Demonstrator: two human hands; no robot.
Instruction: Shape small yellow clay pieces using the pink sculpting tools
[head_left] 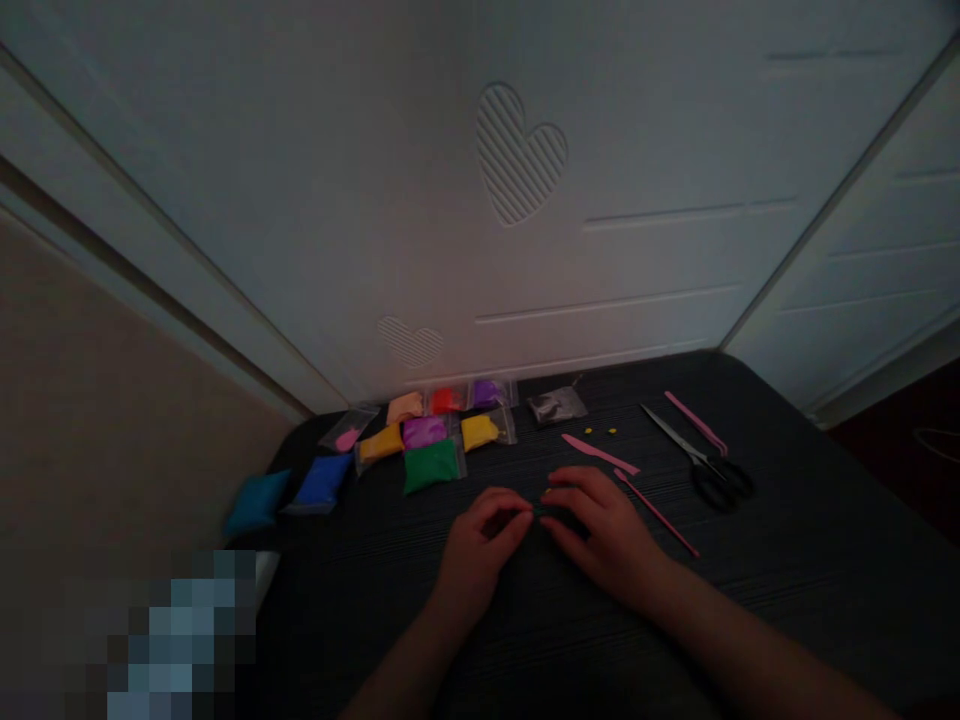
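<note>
Over the middle of the dark table, my left hand (480,535) and my right hand (607,525) meet at the fingertips. A small dark green piece of modelling clay (538,510) lies between them. My left thumb and forefinger pinch its left end. The curled fingers of my right hand close on its other side and partly hide it. A tiny yellow bit (548,491) shows beside my right fingers; whether it is joined to the green piece I cannot tell. Two small yellow pieces (588,431) lie on the table beyond a pink plastic knife (600,454).
Several bags of coloured clay, among them a green bag (431,466) and a blue bag (321,483), lie at the back left. Toward the right are scissors (697,458), a thin pink tool (656,512) and another pink tool (696,422). A white panel (637,270) stands behind the table.
</note>
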